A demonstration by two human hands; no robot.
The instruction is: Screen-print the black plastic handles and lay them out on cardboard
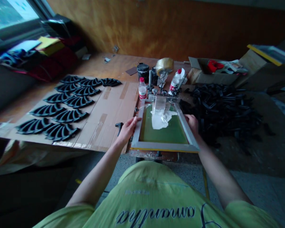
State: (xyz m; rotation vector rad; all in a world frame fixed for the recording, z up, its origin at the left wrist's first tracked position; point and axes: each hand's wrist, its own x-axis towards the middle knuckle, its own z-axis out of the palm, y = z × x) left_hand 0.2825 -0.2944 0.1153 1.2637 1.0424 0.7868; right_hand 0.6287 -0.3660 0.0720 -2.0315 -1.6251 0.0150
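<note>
A screen printing frame (166,146) with a green mesh lies in front of me, held at its back edge by a metal hinge clamp (165,95). White material (159,118), apparently ink or film, covers the upper middle of the mesh. My left hand (128,129) is closed at the frame's left rail, fingertips against it. On the opposite rail, my right hand (193,124) is closed around the edge, its fingers partly hidden. Just left of my left hand, a single black handle-shaped part (119,127) lies on the cardboard (98,134).
Several fanned rows of black parts (70,116) lie at left. A large heap of black parts (228,110) spreads at right. Behind the frame stand two red-capped bottles (142,89), a black tub (142,71) and a tape roll (165,65). An open carton (201,76) sits back right.
</note>
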